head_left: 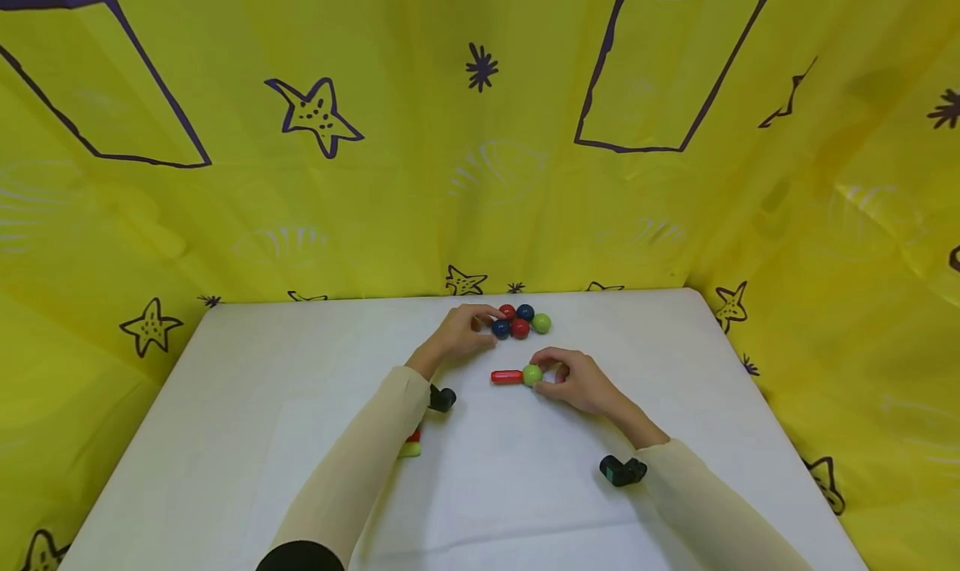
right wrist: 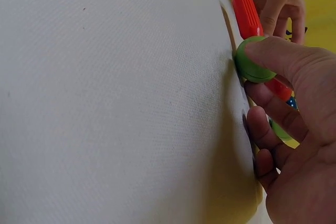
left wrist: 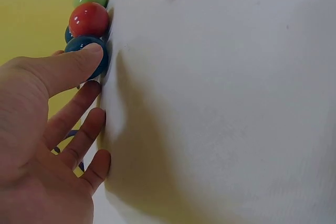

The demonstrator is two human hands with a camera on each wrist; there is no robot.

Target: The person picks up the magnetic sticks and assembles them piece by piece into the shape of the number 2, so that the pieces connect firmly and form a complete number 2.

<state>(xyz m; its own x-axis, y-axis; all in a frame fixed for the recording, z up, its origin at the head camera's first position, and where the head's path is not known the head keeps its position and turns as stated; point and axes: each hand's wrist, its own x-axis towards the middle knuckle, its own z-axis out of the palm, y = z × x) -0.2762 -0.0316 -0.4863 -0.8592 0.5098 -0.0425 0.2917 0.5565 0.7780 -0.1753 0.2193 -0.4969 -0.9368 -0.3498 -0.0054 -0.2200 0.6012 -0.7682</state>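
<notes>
At the back of the white table a cluster of glossy balls sits together. My left hand has its thumb and index finger at the dark blue ball on the cluster's left end; the other fingers are spread. Beside it are a red ball and a light green ball, with a second blue ball and a second red ball behind. Nearer, my right hand pinches another green ball between thumb and fingers. A ridged red stick lies end-on against this ball; whether they are joined I cannot tell.
A red and green piece lies partly hidden behind the left forearm. The white tabletop meets a yellow curtain with drawn starfish at the back and sides. A black camera sits at each wrist.
</notes>
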